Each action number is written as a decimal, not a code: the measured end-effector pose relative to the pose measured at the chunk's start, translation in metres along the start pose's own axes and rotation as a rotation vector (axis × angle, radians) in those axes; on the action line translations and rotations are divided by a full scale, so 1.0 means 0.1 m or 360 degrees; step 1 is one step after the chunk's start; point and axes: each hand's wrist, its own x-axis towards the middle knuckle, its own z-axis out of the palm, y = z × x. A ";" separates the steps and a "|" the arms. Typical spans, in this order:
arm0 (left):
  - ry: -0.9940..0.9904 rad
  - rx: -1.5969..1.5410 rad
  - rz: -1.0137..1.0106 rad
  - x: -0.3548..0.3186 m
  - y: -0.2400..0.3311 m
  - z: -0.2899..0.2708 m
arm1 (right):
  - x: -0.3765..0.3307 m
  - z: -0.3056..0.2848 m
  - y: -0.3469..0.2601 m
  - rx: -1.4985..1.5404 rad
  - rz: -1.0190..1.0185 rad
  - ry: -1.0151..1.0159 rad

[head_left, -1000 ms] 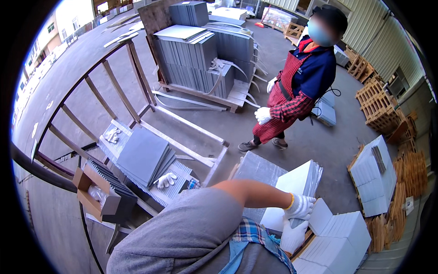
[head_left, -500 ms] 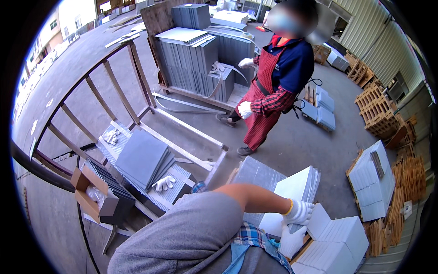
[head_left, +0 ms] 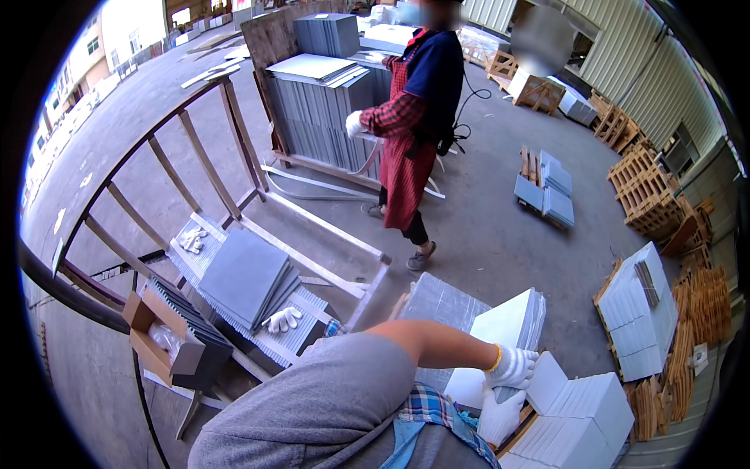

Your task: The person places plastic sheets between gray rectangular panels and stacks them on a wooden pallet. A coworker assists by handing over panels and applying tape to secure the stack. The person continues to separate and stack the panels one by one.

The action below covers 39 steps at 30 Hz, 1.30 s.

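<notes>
Together, two gloved hands [head_left: 512, 367] [head_left: 501, 417], grip unclear, beside white slabs [head_left: 587, 418]; one open carton [head_left: 161, 338].

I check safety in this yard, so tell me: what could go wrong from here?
Pinching: the left hand and right hand are close together beside the white slabs, so a tipping slab might catch fingers.

Tripping: loose straps lie near the co-worker and could snag a foot.

Sliding: the grey slabs between the loose gloves are stacked unevenly, so a knock might shift them.
</notes>
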 end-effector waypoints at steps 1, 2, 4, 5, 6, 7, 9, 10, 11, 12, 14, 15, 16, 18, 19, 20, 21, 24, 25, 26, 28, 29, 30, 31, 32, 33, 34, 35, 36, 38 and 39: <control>-0.0006 -0.0001 0.0000 -0.01 0.01 -0.04 | 0.00 -0.02 0.00 -0.0015 0.0004 -0.0018; -0.0022 0.0012 -0.0009 -0.01 0.02 -0.05 | -0.01 -0.03 -0.01 -0.0031 0.0003 -0.0036; -0.0055 0.0038 -0.0028 -0.01 0.03 -0.08 | 0.00 -0.01 0.00 -0.0030 -0.0009 -0.0011; -0.0066 0.0034 -0.0024 -0.01 0.04 -0.10 | 0.00 0.01 0.02 -0.0029 -0.0013 0.0001; -0.0076 0.0030 -0.0021 -0.01 0.04 -0.12 | 0.01 0.02 0.03 -0.0026 -0.0024 0.0010; -0.0087 0.0025 -0.0018 -0.01 0.04 -0.13 | 0.01 0.03 0.05 -0.0022 -0.0034 0.0020; -0.0079 0.0025 -0.0017 -0.02 0.04 -0.13 | 0.01 0.04 0.05 -0.0030 -0.0033 0.0022; -0.0075 0.0024 -0.0016 -0.02 0.05 -0.13 | 0.02 0.04 0.05 -0.0042 -0.0023 0.0017; -0.0079 0.0030 -0.0017 -0.02 0.04 -0.13 | 0.02 0.03 0.04 -0.0055 -0.0014 0.0013; -0.0084 0.0036 -0.0018 -0.02 0.04 -0.12 | 0.01 0.03 0.03 -0.0047 -0.0015 0.0016; -0.0031 0.0042 -0.0002 -0.02 0.04 -0.09 | -0.01 0.01 0.01 -0.0032 -0.0019 0.0022; 0.0028 0.0042 0.0015 -0.02 0.03 -0.06 | -0.01 0.01 0.01 -0.0038 -0.0010 0.0020; 0.0086 0.0042 0.0032 -0.02 0.02 -0.03 | -0.01 0.01 0.01 -0.0044 0.0000 0.0019; -0.0040 0.0062 -0.0008 0.01 0.00 0.02 | -0.01 0.00 0.00 -0.0074 0.0022 -0.0027; -0.0103 0.0073 -0.0029 0.02 0.00 0.03 | 0.01 -0.02 0.00 -0.0097 0.0035 -0.0066; -0.0028 0.0050 -0.0014 0.00 0.00 0.02 | 0.01 -0.02 -0.01 -0.0114 0.0051 -0.0107; 0.0046 0.0028 0.0001 -0.01 0.01 0.01 | 0.01 -0.03 -0.01 -0.0103 0.0056 -0.0093; 0.0085 0.0021 0.0027 -0.04 0.05 -0.11 | -0.01 -0.04 0.00 -0.0078 0.0075 -0.0088; 0.0067 0.0028 0.0033 -0.05 0.06 -0.15 | -0.02 -0.05 -0.01 -0.0072 0.0081 -0.0095; 0.0071 0.0016 0.0026 -0.06 0.06 -0.15 | -0.04 -0.11 -0.08 -0.0064 0.0083 -0.0106; 0.0079 -0.0008 0.0013 -0.06 0.05 -0.13 | -0.06 -0.12 -0.11 -0.0042 0.0087 -0.0111; 0.0085 0.0000 0.0006 -0.06 0.03 -0.10 | -0.05 -0.11 -0.10 -0.0029 0.0083 -0.0102; 0.0090 0.0009 -0.0002 -0.05 0.01 -0.03 | -0.04 -0.10 -0.09 -0.0016 0.0079 -0.0094; 0.0095 0.0019 -0.0011 -0.05 0.01 0.01 | -0.04 -0.08 -0.08 0.0002 0.0064 -0.0093; 0.0076 0.0033 0.0000 -0.02 0.01 0.00 | -0.03 -0.06 -0.05 0.0016 0.0064 -0.0083; 0.0056 0.0021 0.0010 -0.02 0.03 -0.05 | -0.02 -0.06 -0.03 0.0030 0.0065 -0.0072; 0.0037 0.0010 0.0020 -0.02 0.05 -0.14 | -0.02 -0.06 -0.02 0.0026 0.0074 -0.0071; 0.0020 -0.0002 0.0012 -0.04 0.07 -0.20 | -0.03 -0.07 -0.04 0.0015 0.0069 -0.0080; 0.0023 0.0006 0.0007 -0.05 0.07 -0.20 | -0.03 -0.08 -0.05 0.0004 0.0066 -0.0088; 0.0031 0.0017 0.0002 -0.07 0.07 -0.18 | -0.03 -0.08 -0.06 0.0009 0.0065 -0.0104; 0.0048 0.0033 -0.0001 -0.07 0.06 -0.15 | -0.03 -0.08 -0.06 0.0011 0.0067 -0.0113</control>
